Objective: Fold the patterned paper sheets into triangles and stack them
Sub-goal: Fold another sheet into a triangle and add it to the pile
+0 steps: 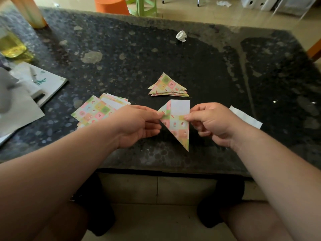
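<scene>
Below both grips, a pale tiled floor point(156, 188) and bare knees. Over these, a dark speckled stone counter point(173, 63), blotched with pale marks and glossy toward the far right. Past its far edge, an orange stool point(111, 4) and a green stool point(144, 6) on the same pale floor, among scraps of white paper.

Left grip point(137, 126) closed to a pinch, thumb over fingers, on the left corner of a half-folded sheet point(178, 122). Right grip point(212, 124) pinched too, thumb and forefinger on the sheet's right edge, other fingers curled under. Sheet held between the two over the counter, patterned point toward the body, white flap at the top.

Left of the left grip, partly hidden behind it, a pile of flat sheets point(93, 112). Right of the right grip, a white paper strip point(246, 117) lying flat. Just beyond both, a stack of triangles point(166, 86). Farther out, a crumpled tissue point(181, 36). Far left, booklets point(46, 84) and a bottle point(12, 46) of yellow liquid.
</scene>
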`<state>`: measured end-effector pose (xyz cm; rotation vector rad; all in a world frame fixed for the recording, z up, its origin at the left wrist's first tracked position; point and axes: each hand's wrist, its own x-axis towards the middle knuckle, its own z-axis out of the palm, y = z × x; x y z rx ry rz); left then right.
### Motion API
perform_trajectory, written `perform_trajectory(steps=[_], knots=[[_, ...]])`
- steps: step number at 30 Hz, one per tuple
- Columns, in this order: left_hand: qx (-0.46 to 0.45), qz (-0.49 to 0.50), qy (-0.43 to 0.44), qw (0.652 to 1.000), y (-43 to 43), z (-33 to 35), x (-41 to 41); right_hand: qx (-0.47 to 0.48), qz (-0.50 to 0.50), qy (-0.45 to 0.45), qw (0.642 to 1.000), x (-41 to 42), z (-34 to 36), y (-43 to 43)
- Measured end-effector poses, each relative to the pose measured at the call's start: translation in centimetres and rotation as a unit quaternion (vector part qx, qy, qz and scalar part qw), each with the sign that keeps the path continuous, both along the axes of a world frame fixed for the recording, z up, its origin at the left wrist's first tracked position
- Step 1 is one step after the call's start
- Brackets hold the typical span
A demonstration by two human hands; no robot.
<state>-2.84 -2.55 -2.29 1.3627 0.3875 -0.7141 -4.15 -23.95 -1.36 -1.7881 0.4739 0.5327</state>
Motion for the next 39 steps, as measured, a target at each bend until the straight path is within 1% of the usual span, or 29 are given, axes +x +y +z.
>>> perform_trajectory(steps=[1, 2, 3, 5, 10, 14, 19, 25, 33, 39], knots=[[-0.010, 0.001, 0.007, 1.000, 0.0, -0.2, -0.1, -0.041, 0.013, -0.011, 0.999, -0.1, -0.3, 0.1], [-0.020, 0.005, 0.014, 1.000, 0.0, -0.3, -0.1, -0.063, 0.021, -0.025, 0.997, -0.1, -0.6, 0.1], [-0.029, 0.007, 0.021, 0.999, 0.0, -0.4, -0.1, -0.063, 0.021, -0.032, 0.997, -0.2, -0.9, 0.1], [-0.043, 0.007, 0.028, 0.999, 0.0, -0.6, -0.1, -0.044, 0.016, -0.032, 0.998, -0.2, -1.1, 0.1], [-0.039, 0.015, 0.031, 0.999, -0.1, -0.6, 0.0, -0.042, 0.017, -0.008, 0.999, 0.1, -1.0, 0.0], [-0.039, 0.017, 0.033, 0.999, 0.2, -0.4, 0.1, -0.003, 0.006, 0.019, 1.000, 0.1, -1.1, -0.2], [-0.061, 0.036, 0.030, 0.997, -0.1, -0.2, -0.3, 0.058, -0.027, 0.013, 0.998, -0.1, -1.1, 0.0], [-0.080, 0.046, 0.045, 0.995, -0.3, -0.4, -0.2, 0.115, -0.060, 0.007, 0.991, 0.0, -0.9, 0.2], [-0.070, 0.043, 0.026, 0.996, -0.5, -0.3, -0.3, 0.105, -0.094, -0.011, 0.990, 0.1, -1.1, 0.4], [-0.058, 0.073, 0.005, 0.996, -0.8, -0.5, -0.4, 0.076, -0.095, -0.019, 0.992, -0.3, -0.8, 0.8]])
